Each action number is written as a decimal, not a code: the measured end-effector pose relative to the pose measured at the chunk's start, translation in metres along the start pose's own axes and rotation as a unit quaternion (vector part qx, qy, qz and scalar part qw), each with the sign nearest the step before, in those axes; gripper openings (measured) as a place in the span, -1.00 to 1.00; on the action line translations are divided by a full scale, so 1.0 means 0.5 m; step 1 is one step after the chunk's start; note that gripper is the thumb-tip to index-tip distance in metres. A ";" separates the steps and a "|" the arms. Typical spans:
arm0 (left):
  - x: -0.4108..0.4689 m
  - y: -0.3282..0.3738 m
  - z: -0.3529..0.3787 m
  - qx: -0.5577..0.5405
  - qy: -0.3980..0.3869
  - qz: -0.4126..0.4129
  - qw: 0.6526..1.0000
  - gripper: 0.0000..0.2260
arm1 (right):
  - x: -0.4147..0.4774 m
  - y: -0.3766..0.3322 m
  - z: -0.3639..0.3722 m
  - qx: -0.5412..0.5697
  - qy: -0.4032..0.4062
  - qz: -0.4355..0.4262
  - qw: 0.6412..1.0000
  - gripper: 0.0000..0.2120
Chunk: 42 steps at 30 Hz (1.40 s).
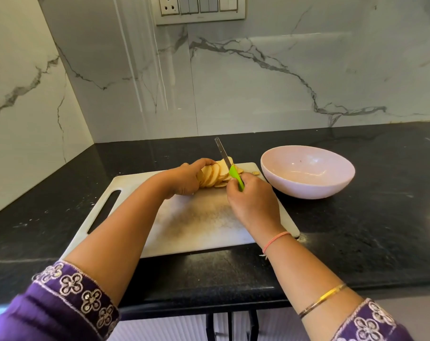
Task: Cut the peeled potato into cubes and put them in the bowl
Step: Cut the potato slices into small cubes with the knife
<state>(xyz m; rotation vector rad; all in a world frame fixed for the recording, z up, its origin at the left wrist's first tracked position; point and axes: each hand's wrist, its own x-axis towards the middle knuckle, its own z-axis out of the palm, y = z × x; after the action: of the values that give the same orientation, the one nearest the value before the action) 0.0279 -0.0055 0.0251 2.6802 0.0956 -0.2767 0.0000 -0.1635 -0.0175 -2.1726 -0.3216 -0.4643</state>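
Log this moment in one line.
left hand: holds potato slices | right hand: grips knife, blade at slices | bowl: no potato inside

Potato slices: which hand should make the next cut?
Right. The right hand grips the knife, its blade at the slices; the left hand holds them together.

Head-high, forward-down, apparently close over potato (214,174)

Purple embroidered sleeves (68,299), gold bangle (332,293)
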 end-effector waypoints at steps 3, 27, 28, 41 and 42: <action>-0.004 0.006 0.008 0.003 0.006 0.006 1.000 -0.28 | 0.000 0.003 -0.002 -0.001 0.003 0.003 1.000 -0.67; -0.049 -0.033 0.014 -0.271 0.032 0.042 0.961 -0.16 | 0.003 -0.002 -0.011 -0.019 -0.002 0.002 1.000 -0.64; -0.052 -0.038 0.012 -0.273 0.035 0.048 0.960 -0.16 | 0.002 -0.002 -0.010 -0.023 0.000 -0.001 1.000 -0.63; -0.060 -0.038 0.026 -0.220 0.147 0.046 0.963 -0.64 | -0.004 0.003 -0.001 -0.055 0.008 -0.075 0.996 -0.73; -0.059 -0.037 0.028 -0.235 0.151 0.044 0.959 -0.67 | -0.004 0.003 0.000 -0.054 0.007 -0.077 0.996 -0.72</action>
<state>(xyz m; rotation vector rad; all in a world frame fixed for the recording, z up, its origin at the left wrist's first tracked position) -0.0056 0.0042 0.0114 2.2228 0.1169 0.1690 -0.0012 -0.1645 -0.0196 -2.2577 -0.4681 -0.5948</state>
